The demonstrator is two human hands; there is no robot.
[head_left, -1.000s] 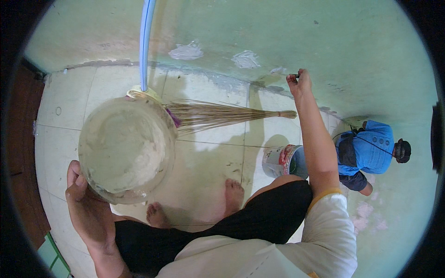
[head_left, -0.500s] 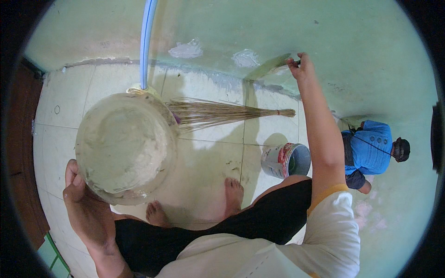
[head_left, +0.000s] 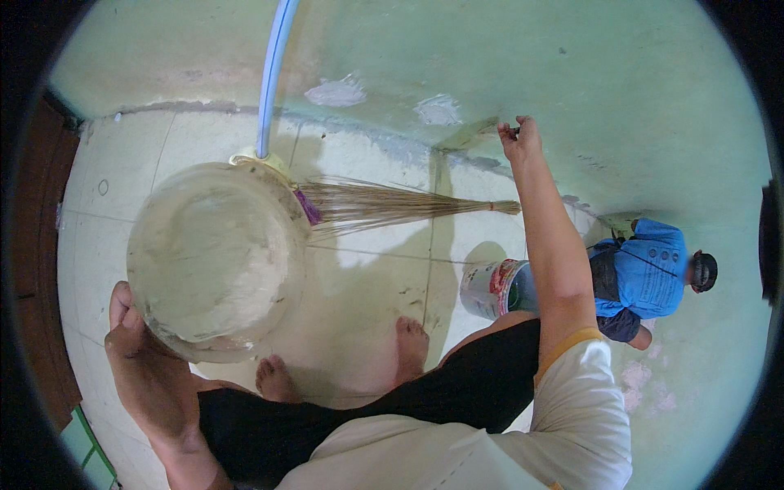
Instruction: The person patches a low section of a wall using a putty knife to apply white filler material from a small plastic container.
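My left hand (head_left: 135,327) grips the lower left rim of a round, pale, translucent basin (head_left: 216,253), its thumb up along the side. Greyish-white paste is smeared over the basin's inside. My right hand (head_left: 520,139) is stretched out by the green wall (head_left: 621,90), its fingers pinched together. A small dark piece shows between those fingers; its kind is hidden. To the left of that hand, two whitish patches of paste, a nearer patch (head_left: 438,109) and a farther-left patch (head_left: 336,91), stick to the wall.
A stick broom (head_left: 408,201) lies on the tiled floor, a purple scrap (head_left: 308,206) beside the basin. A printed bucket (head_left: 487,287) stands by my right knee. A light-blue pole (head_left: 276,73) rises behind the basin. At the right, a person in blue (head_left: 649,265) faces the wall.
My right hand has come a little lower and to the left, toward me. The basin has shifted slightly left in my left hand, baring more of the purple scrap.
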